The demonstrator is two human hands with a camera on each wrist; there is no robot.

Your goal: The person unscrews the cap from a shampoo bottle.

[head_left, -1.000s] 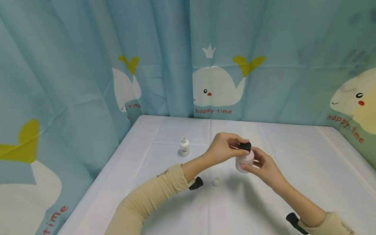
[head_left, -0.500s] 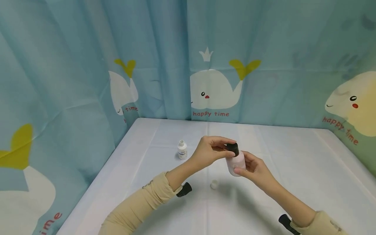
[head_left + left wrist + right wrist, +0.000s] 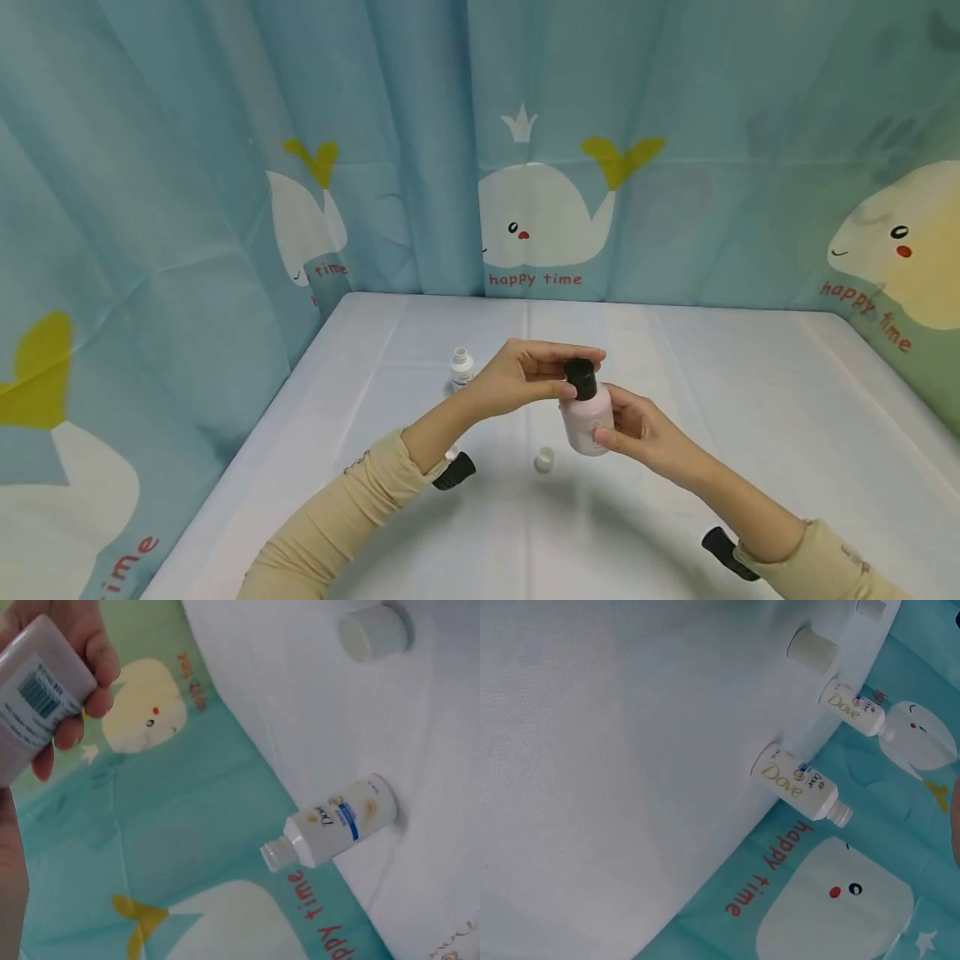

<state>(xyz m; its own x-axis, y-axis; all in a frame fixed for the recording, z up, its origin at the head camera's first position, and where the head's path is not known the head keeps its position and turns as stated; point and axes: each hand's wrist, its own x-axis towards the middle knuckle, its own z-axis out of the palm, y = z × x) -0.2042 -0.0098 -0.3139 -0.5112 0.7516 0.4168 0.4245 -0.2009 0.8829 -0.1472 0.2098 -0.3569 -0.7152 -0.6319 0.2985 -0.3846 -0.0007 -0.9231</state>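
Observation:
Above the table, my right hand (image 3: 648, 437) grips a pale pink bottle (image 3: 587, 423) by its body. The bottle tilts a little, and its black cap (image 3: 580, 377) points up. My left hand (image 3: 528, 379) pinches that cap, thumb on the near side and fingers reaching across behind it. In the left wrist view, the back of the pink bottle (image 3: 37, 697) shows a barcode label, with the right hand's fingers (image 3: 97, 656) curled round its side. A white capless Dove bottle (image 3: 461, 367) stands on the table beyond the left forearm, partly hidden.
A small white cap (image 3: 544, 459) lies on the white table (image 3: 675, 367). The right wrist view shows two capless Dove bottles, a nearer bottle (image 3: 795, 784) and a farther bottle (image 3: 853, 707), and another white cap (image 3: 871, 608). A blue whale-print curtain (image 3: 420, 167) borders the table.
Both hands have moved left with the pink bottle, and more of its body now shows. The left hand's fingers now stretch straighter past the cap. The head view has shifted slightly.

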